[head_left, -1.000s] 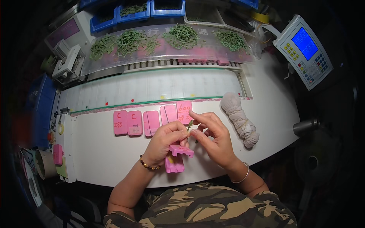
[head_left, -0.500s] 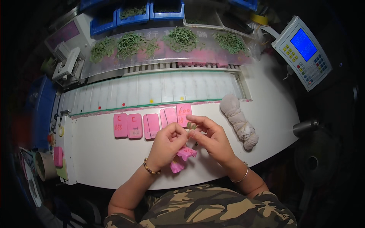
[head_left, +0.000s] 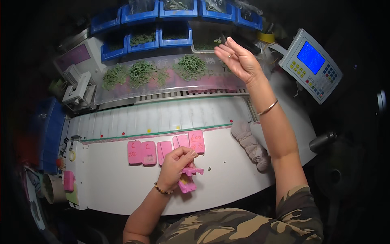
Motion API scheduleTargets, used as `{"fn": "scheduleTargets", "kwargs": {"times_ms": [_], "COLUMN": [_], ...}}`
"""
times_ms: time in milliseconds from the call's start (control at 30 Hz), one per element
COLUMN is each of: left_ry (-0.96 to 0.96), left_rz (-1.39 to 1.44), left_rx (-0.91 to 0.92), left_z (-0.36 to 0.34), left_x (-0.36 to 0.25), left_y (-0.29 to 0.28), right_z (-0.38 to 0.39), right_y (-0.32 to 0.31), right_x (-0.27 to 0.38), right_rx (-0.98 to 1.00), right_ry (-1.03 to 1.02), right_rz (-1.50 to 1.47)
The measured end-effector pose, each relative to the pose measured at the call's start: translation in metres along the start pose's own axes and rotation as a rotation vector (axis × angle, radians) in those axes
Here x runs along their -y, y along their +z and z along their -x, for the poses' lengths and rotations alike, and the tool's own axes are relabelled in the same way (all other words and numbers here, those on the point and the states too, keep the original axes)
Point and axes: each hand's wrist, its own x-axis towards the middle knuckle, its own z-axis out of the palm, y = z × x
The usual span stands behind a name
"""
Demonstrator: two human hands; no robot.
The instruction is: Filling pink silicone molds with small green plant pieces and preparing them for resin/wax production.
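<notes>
My left hand is closed over a hinged-looking pink plastic piece above the white worktop, with a lower pink part beneath it. Whether its pinched fingertips also hold something small is unclear. My right hand is raised near the clear bin, fingers apart and empty. A small green leafy bit shows just above those fingertips, apparently not gripped. Several pink blocks stand in a row beyond my left hand, and small dark green scraps lie to its right.
Heaps of green cuttings lie on a clear tray behind the glass-covered channel. Blue bins line the back. A keypad display stands right, a wrapped cloth bundle below it, a dark cylinder at the right edge.
My right hand has left my left hand, swinging up and away toward the back bins with its fingers opened. The view has shifted, showing more of the upper bins.
</notes>
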Motion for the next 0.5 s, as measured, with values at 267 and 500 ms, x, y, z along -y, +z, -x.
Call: {"fn": "scheduleTargets", "kwargs": {"times_ms": [267, 500], "left_ry": [-0.028, 0.003], "left_rz": [0.266, 0.630], "left_rx": [-0.036, -0.149], "left_z": [0.001, -0.013], "left_x": [-0.005, -0.022], "left_y": [-0.008, 0.007], "right_z": [0.099, 0.224], "right_y": [-0.018, 0.028], "right_x": [-0.035, -0.072], "right_rx": [0.164, 0.680], "right_ry": [-0.026, -0.371], "right_rz": [0.533, 1.135]}}
